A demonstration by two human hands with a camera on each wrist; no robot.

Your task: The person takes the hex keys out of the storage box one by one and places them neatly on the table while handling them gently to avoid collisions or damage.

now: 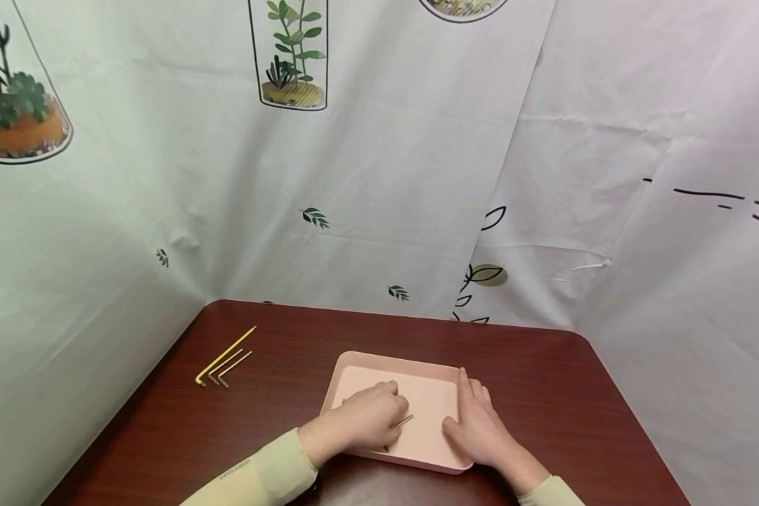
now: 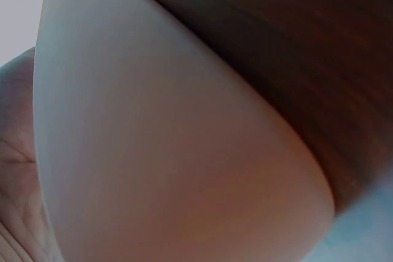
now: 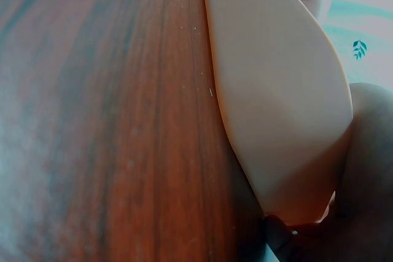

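Observation:
A shallow pink tray (image 1: 430, 393) sits near the front of the table. My left hand (image 1: 370, 414) reaches into its left half, back of the hand up and fingers bent downward. Thin metal hex keys (image 1: 407, 420) poke out from beneath that hand; its fingertips are hidden, so I cannot tell whether they pinch one. At the tray's right wall my right hand (image 1: 481, 429) grips the rim, thumb inside and fingers along the outside. The tray's outer wall (image 2: 172, 121) fills much of the left wrist view, with the left palm (image 2: 18, 170) behind it.
Left of the tray, a long yellow hex key (image 1: 226, 355) and two shorter metal hex keys (image 1: 234, 369) lie side by side on the dark red-brown table (image 1: 531, 379). White printed cloth (image 1: 379, 176) hangs behind the table and along both sides.

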